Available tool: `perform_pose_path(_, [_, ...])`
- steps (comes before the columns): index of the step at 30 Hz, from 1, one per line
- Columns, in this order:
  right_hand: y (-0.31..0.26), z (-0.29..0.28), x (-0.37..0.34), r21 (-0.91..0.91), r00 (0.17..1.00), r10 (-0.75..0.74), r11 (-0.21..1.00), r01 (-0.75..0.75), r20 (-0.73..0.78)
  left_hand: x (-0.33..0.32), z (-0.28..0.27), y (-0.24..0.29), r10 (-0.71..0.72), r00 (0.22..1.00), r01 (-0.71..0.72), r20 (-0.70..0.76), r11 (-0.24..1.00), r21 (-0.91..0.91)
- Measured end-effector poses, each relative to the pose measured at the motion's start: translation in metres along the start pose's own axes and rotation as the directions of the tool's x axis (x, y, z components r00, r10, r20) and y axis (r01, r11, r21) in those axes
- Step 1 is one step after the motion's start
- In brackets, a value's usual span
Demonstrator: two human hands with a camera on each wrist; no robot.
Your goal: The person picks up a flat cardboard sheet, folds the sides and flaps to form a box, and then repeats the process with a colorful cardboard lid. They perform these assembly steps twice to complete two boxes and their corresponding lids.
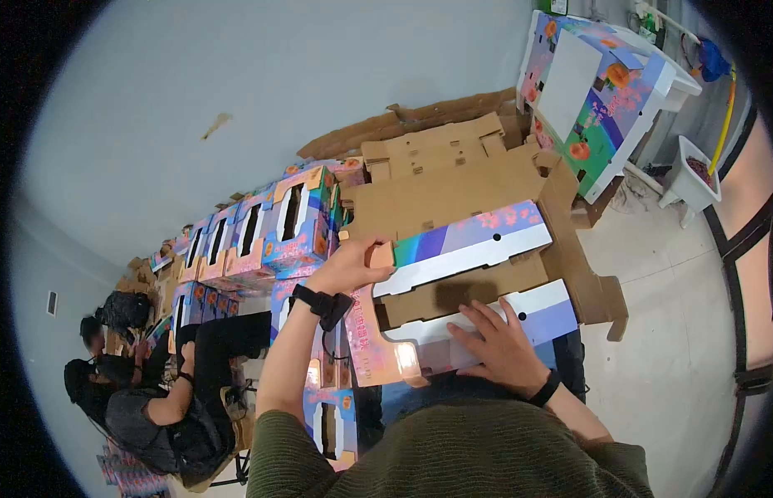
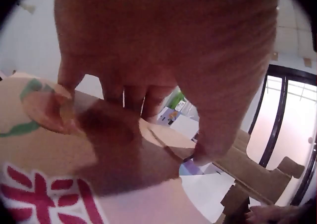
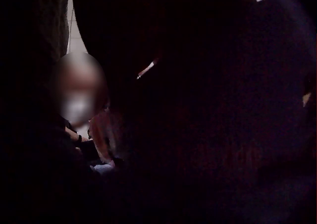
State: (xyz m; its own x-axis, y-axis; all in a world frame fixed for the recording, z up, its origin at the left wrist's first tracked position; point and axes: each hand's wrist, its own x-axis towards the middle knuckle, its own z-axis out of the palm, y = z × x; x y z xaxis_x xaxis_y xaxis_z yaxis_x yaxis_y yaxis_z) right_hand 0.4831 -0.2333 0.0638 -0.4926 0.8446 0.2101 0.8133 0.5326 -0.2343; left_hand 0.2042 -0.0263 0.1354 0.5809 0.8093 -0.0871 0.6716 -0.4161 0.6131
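A partly folded cardboard carton [image 1: 474, 286], brown inside and printed with flowers outside, lies in front of me. My left hand [image 1: 353, 266] grips the top corner of its printed end panel [image 1: 378, 344]. Seen from the left wrist, that hand [image 2: 158, 50] reaches over the panel's edge, its fingertips partly hidden behind the panel [image 2: 143, 194]. On the near side flap [image 1: 548, 311], my right hand [image 1: 507, 353] rests with fingers spread and fairly straight. The right wrist view is mostly dark and does not show the hand's work.
Finished-looking printed cartons [image 1: 299, 216] stand in a row at left. Flat brown cardboard [image 1: 445, 195] lies beyond my carton against the wall. A tall printed carton [image 1: 586, 108] stands at back right, near a white basin [image 1: 694, 170]. Seated people [image 1: 158, 407] are at far left.
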Motion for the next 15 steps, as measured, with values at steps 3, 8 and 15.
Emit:
perform_pose_path(3, [0.0, -0.012, 0.0, 0.035, 1.0, -0.023, 0.999, 0.023, 0.002, 0.001, 0.006, -0.008, 0.046, 0.998, -0.045, -0.037, 0.998, 0.042])
perform_pose_path(8, [0.019, -0.037, 0.023, -0.021, 0.997, -0.067, 0.998, 0.067, -0.026, 0.005, 0.015, -0.028, 0.171, 0.977, -0.157, -0.126, 0.981, 0.111])
perform_pose_path(15, [0.043, -0.02, 0.063, -0.143, 0.984, 0.112, 0.986, -0.092, 0.138, 0.003, 0.016, -0.022, 0.137, 0.983, -0.13, -0.122, 0.989, 0.068])
